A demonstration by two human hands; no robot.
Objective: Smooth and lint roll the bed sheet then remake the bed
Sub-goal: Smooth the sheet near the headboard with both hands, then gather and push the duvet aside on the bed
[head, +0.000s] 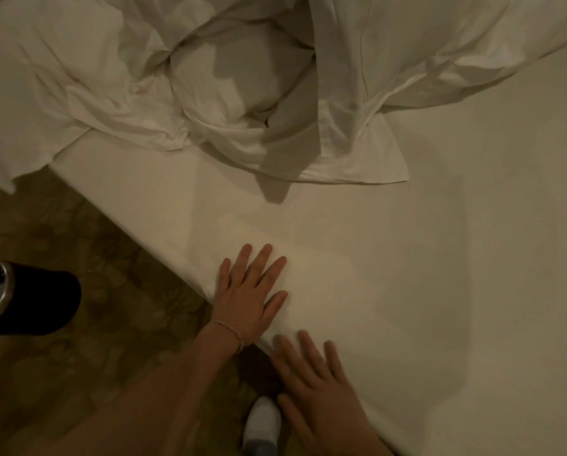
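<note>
The white bed sheet [440, 258] lies flat over the mattress and fills the right and middle of the view. My left hand [249, 291] rests palm down on it near the bed's edge, fingers spread, a thin bracelet at the wrist. My right hand [315, 390] lies flat just below it, also at the edge, fingers apart and slightly blurred. Neither hand holds anything. A crumpled white duvet [390, 60] and pillows [229, 80] are bunched at the top of the bed. No lint roller is in view.
Patterned brown carpet [78, 373] runs along the left of the bed. A dark cylindrical object with a metal rim [28, 297] stands at the left edge. My foot in a white sock [262, 422] is on the floor by the bed.
</note>
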